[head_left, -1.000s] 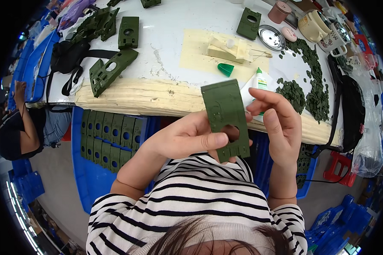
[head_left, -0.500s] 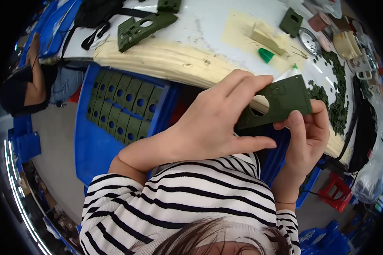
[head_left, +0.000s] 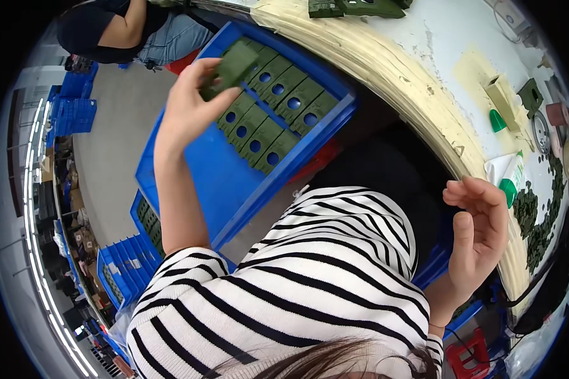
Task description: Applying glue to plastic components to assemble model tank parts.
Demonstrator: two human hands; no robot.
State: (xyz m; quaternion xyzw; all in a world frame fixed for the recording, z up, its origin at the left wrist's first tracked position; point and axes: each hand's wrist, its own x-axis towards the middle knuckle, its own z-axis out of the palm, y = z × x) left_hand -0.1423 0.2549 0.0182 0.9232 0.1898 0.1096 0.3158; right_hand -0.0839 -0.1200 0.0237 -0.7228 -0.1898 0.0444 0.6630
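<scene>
My left hand (head_left: 184, 114) grips a dark green plastic panel (head_left: 237, 62) between thumb and fingers, over the far left part of a blue bin (head_left: 202, 183). Similar green panels (head_left: 253, 123) with round holes lie inside that bin in two neat rows. Part of the held panel is hidden by my fingers. My right hand (head_left: 477, 230) is empty, its fingers loosely curled and apart from the thumb, close to the table's edge. Just beyond it lies a white bottle with a green cap (head_left: 512, 180).
Small dark green pieces (head_left: 537, 221) are heaped on the white table (head_left: 436, 44) at the right. A cream block (head_left: 504, 101) and a green cap (head_left: 497, 120) lie farther back. Another person (head_left: 117, 31) sits at the far left. A red stool (head_left: 468, 354) stands at the lower right.
My left hand has carried the green panel from in front of me leftward over the blue bin. My right hand has let go of it. The view has swung left.
</scene>
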